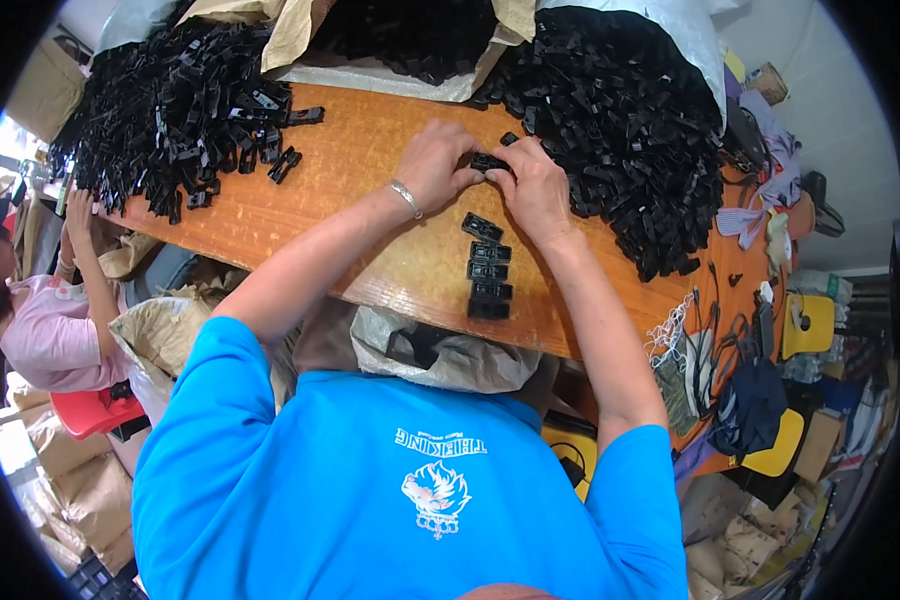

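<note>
Between the fingers of both hands, above the middle of the counter (370,170), sits a small black plastic clip (488,161). The left hand (432,162) pinches its left end and the right hand (533,185) its right end, fingertips closed on the part from both sides. It appears light, stiff and smooth, probably best gripped by its short ends, where the fingers already press. Just below the hands, a short column of similar black pieces (488,270) lies flat on the orange wood, running toward the near edge. To the right, touching the right hand's outer side, rises a large heap of black clips (620,120); a second heap (180,110) lies well apart at far left. A grey sack (440,355) hangs under the near edge. Another person in pink (40,330) sits at left.
</note>
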The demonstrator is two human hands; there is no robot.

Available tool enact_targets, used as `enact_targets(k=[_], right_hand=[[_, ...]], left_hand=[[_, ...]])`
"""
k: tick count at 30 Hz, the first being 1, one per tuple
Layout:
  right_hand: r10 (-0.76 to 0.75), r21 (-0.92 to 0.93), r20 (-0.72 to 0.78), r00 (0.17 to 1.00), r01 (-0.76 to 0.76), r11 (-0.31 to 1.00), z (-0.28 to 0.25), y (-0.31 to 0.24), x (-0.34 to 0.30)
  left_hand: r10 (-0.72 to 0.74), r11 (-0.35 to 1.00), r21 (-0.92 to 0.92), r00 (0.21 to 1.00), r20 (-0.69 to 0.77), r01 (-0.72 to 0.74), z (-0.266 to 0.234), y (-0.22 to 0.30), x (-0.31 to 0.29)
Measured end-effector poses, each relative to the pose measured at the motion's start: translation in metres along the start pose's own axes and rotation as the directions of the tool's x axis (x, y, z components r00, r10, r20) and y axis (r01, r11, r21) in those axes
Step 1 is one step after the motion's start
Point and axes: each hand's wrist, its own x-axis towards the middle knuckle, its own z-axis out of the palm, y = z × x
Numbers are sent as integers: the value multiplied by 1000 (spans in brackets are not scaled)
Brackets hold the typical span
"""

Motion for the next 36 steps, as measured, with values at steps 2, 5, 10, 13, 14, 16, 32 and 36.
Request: enact_targets(k=[2, 5, 10, 13, 14, 16, 32, 36], right_hand=[[3, 7, 13, 1000, -3, 1000, -1, -2, 0], [45, -41, 69, 997, -42, 998, -1, -6, 1], [7, -43, 14, 1000, -7, 999, 6, -3, -11], [61, 0, -12, 998, -61, 998, 8, -7, -15], [58, -1, -19, 998, -58, 998, 6, -9, -15], [82, 9, 69, 994, -83, 997, 1, -12, -17], [129, -205, 25, 991, -121, 971, 14, 20, 22], [222, -160, 52, 974, -212, 964, 6, 13, 15]], left_hand=[[7, 1000, -6, 1000, 4, -7, 0, -2, 0], [36, 996, -80, 999, 36, -33, -4, -19, 3], [-163, 982, 118, 977, 135, 147, -6, 5, 13], [-205, 956, 224, 977, 50, 189, -9, 16, 11], [-181, 955, 246, 983, 42, 166, -10, 17, 8], [-152, 953, 269, 988, 31, 138, -11, 16, 3], [22, 951, 308, 984, -175, 34, 15, -34, 85], [55, 971, 240, 984, -167, -14, 15, -36, 79]])
